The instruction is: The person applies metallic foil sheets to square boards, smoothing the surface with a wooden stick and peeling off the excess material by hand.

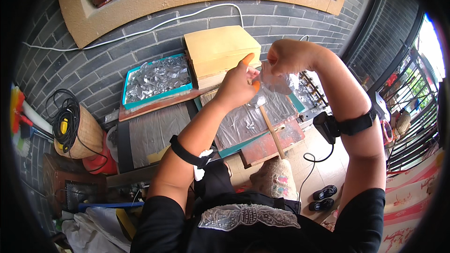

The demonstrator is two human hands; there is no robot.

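My right hand [290, 58] is raised with its fingers closed on a thin translucent film sheet [277, 82], which hangs below it. Beside the sheet's left edge is my left hand [237, 86], wearing orange finger cots, its thumb and a finger spread apart. Whether its other fingertips hold the film is hidden. Underneath, a board covered with wrinkled silvery film [237, 124] lies on the bench. A tool with a wooden handle [270, 131] and a silvery wrapped head [258, 102] rests on it, the handle pointing towards me.
A turquoise tray [158, 101] of silvery scraps stands at the left, beside a yellow paper stack [221, 40]. Another film-covered strip [156, 130] lies left of the board. Silvery pieces and a metal rack [313, 88] are at the right. A cable hangs from my right armband [355, 124].
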